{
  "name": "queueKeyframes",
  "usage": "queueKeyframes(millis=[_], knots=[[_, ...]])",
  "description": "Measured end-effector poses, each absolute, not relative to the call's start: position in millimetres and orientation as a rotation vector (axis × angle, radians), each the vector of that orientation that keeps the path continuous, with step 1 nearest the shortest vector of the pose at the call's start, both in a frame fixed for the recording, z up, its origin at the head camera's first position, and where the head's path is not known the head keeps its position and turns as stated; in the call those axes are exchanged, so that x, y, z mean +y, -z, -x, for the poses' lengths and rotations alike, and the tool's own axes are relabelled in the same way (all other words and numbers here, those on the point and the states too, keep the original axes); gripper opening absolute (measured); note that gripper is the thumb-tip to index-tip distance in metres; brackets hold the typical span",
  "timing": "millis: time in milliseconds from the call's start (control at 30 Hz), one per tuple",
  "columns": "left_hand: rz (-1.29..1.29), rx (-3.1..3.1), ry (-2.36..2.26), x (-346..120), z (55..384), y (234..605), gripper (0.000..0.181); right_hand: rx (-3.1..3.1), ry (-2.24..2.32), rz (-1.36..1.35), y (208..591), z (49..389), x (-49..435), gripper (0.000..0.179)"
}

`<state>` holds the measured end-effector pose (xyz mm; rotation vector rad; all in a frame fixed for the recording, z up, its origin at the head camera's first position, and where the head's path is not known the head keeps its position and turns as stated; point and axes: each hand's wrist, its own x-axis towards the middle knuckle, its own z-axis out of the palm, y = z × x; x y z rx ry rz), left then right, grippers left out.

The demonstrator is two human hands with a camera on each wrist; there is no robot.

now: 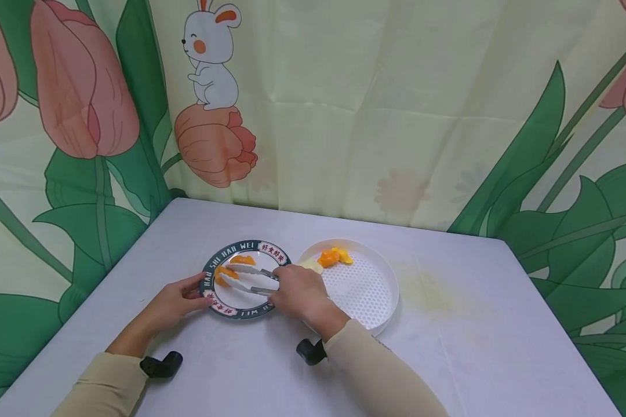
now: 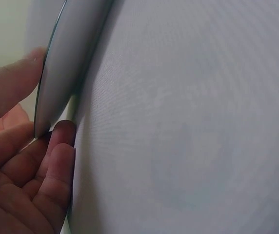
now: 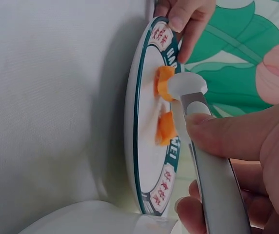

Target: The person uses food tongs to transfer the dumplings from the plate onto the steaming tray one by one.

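My left hand (image 1: 172, 304) grips the near-left rim of a white plate (image 1: 245, 314) with a dark green lettered border. In the left wrist view the thumb lies along one side of the rim, with fingers behind and under it. My right hand (image 1: 299, 292) holds metal tongs (image 3: 220, 190) with white tips over this plate. Two orange pieces lie on it: one (image 3: 167, 129) apart from the tongs, the other (image 3: 165, 83) beside a white tip. Whether the tips pinch that piece, I cannot tell.
Right of the plate stands a round white perforated tray (image 1: 367, 295), partly behind the right hand. Inside are an orange piece (image 1: 328, 258), a yellow piece (image 1: 345, 256) and a pale piece (image 1: 311, 266). A printed curtain (image 1: 344, 145) hangs behind the white-covered table (image 1: 475, 324).
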<state>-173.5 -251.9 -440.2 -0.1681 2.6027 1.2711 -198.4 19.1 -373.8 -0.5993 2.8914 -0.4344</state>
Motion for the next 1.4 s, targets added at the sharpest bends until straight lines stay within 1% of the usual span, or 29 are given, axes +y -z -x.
queueKeyframes(millis=[233, 333, 567, 833, 1067, 1400], knots=[[0.169, 2.592, -1.279, -252, 173, 440, 0.096, 2.921, 0.472, 0.623, 371, 195, 29, 0.04], [0.168, 2.593, -1.274, -252, 173, 440, 0.096, 2.929, 0.511, 0.629, 367, 193, 38, 0.043], [0.176, 2.6, -1.261, -252, 174, 439, 0.095, 2.941, 0.622, 0.618, 362, 189, 59, 0.044], [0.188, 2.603, -1.257, -252, 174, 441, 0.095, 3.002, 0.698, 0.563, 355, 185, 87, 0.043], [0.176, 2.61, -1.272, -251, 173, 441, 0.092, 3.078, 0.68, 0.503, 350, 184, 117, 0.049], [0.178, 2.618, -1.249, -252, 173, 441, 0.094, 3.114, 0.658, 0.324, 352, 181, 167, 0.054]])
